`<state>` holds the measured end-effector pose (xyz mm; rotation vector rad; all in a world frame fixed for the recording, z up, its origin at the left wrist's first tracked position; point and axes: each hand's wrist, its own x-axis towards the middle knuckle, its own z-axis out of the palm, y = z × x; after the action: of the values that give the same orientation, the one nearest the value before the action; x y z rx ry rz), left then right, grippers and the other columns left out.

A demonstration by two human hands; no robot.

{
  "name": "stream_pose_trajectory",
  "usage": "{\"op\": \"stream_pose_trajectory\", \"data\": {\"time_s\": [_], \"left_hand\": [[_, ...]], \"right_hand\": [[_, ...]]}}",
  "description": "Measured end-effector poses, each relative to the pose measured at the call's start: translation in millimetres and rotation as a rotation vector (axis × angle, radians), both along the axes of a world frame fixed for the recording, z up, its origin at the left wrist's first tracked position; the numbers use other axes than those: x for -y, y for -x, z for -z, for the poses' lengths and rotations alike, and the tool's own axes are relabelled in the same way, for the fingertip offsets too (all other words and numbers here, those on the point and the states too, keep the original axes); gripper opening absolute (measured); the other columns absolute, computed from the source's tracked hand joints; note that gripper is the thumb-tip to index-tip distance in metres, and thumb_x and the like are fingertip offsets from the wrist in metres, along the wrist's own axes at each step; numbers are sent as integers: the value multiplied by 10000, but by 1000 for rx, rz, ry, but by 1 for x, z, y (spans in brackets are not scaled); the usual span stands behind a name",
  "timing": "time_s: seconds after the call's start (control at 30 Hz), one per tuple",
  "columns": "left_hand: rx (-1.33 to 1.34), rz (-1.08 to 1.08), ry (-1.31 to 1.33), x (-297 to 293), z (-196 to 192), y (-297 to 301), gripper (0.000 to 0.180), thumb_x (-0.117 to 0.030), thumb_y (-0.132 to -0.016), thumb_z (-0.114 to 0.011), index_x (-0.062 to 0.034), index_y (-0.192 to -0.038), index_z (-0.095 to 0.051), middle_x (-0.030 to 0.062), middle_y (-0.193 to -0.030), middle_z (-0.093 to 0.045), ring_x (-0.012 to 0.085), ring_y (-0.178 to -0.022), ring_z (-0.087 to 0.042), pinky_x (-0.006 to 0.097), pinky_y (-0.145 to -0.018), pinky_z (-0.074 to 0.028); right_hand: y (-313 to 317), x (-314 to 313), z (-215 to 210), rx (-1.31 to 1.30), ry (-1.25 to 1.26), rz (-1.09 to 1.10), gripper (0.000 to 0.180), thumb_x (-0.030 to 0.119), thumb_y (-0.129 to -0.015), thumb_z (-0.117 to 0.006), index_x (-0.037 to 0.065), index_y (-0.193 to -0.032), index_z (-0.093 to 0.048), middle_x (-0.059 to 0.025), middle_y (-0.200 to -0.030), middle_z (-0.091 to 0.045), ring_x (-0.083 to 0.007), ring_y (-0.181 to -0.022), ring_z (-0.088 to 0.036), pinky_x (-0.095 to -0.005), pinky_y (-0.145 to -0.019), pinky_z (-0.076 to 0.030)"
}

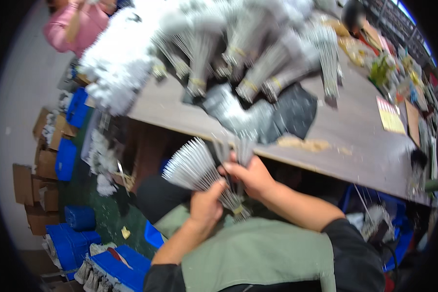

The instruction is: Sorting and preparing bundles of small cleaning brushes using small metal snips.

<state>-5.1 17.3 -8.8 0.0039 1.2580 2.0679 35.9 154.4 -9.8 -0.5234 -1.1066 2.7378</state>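
Observation:
A bundle of thin grey stems with white tips (pixel 192 166) is in both my hands, above my lap and just below the table's front edge. My left hand (pixel 207 206) is closed around its lower part, thumb on top, and the tips fan out to the upper left. Closed on the same bundle, my right hand (pixel 254 178) holds a separate cluster of stems (pixel 245 146) that points upward, blurred. A yellowish band (pixel 238 210) circles the stems near their lower ends. What the stems are made of is too blurred to tell.
On the brown table (pixel 173 111) lie several similar tied bundles (pixel 199 61), a black plastic sheet (pixel 297 111) and a white fluffy heap (pixel 114 68). Blue bins (pixel 73 238) and cardboard boxes (pixel 46 163) stand left. A person in pink (pixel 80 29) is beyond the heap.

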Motion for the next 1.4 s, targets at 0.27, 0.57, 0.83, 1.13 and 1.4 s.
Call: {"op": "stream_pose_trajectory", "data": {"time_s": [0.27,0.57,0.83,1.13,1.4], "left_hand": [[119,101,-27,8,6,-12,282,-24,-857,-568,1,-1138,-557,87,-1060,-618,179,-951,-606,302,-824,-488],[12,231,-15,6,-4,-6,354,-37,-825,-608,-5,-1170,-538,75,-1054,-613,183,-952,-605,305,-819,-488],[457,496,-262,28,33,15,391,-60,-836,-623,-24,-1207,-505,95,-1117,-587,217,-1039,-569,383,-938,-436],[288,369,-20,22,42,-1,362,-89,-881,-549,-2,-1225,-481,102,-1138,-575,221,-1041,-569,366,-929,-445],[90,232,197,20,28,-12,173,-182,-878,-605,-30,-948,-647,7,-840,-626,118,-745,-582,251,-642,-462]], "right_hand": [[-15,1,6,-26,100,-74,164,72,-766,-706,73,-826,-552,1,-699,-531,-109,-588,-520,-240,-550,-429],[-13,6,4,21,-85,2,241,95,-749,-751,35,-903,-575,-30,-808,-580,-106,-690,-556,-239,-615,-463],[-24,8,16,72,-223,-28,287,163,-734,-773,23,-909,-595,-40,-818,-598,-113,-725,-565,-246,-648,-464],[-25,10,18,97,-219,0,290,129,-722,-775,17,-915,-589,-44,-820,-591,-124,-731,-566,-253,-655,-466],[-27,8,19,99,-298,-109,345,200,-730,-776,0,-941,-591,-51,-797,-602,-123,-712,-573,-252,-631,-467]]}}
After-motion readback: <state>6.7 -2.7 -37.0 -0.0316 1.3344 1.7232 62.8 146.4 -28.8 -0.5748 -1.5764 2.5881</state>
